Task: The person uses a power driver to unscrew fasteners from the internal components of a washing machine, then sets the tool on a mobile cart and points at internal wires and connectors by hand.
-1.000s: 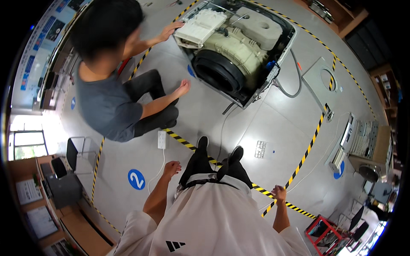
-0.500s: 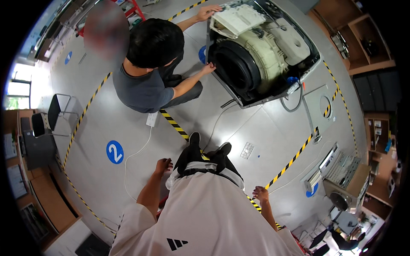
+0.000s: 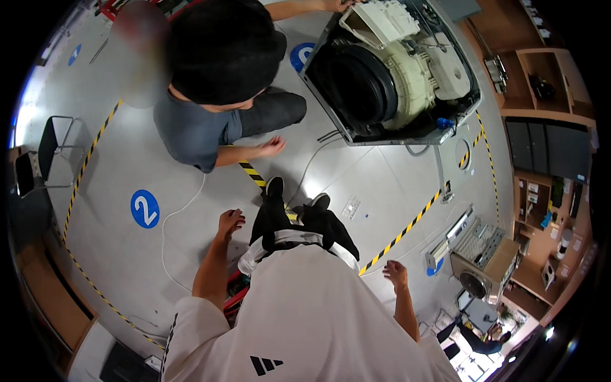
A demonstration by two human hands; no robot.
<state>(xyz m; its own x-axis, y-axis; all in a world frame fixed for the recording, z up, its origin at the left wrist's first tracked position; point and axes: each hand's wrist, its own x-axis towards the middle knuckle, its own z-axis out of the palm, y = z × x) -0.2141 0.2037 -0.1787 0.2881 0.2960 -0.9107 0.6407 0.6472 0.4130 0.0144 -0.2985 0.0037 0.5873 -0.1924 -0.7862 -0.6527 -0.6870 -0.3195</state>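
My left hand [image 3: 230, 222] hangs beside my left leg, empty, with fingers apart and slightly curled. My right hand [image 3: 395, 272] hangs over the floor to my right, empty, its fingers loosely bent and apart. Beyond my feet an appliance [image 3: 440, 76] lies with its panel off, showing a pale tub, a black rubber ring [image 3: 356, 83] and a white tray [image 3: 382, 19]. A co-worker [image 3: 191, 137] in grey crouches at its left; one hand [image 3: 337, 5] is at the appliance's edge, the other [image 3: 273, 146] hangs apart from it.
A detached panel with a hole [image 3: 452, 165] lies right of the appliance. Farther right stand another opened appliance [image 3: 484, 261] and wooden shelving [image 3: 531, 280]. Chairs [image 3: 48, 153] stand at left. Striped tape [image 3: 407, 229] and a thin cable [image 3: 184, 207] cross the floor. Another person [image 3: 477, 344] is at lower right.
The co-worker's lower hand has moved down and left from the appliance's edge, where it was half a second ago. My view has shifted, and my hands still hang at my sides.
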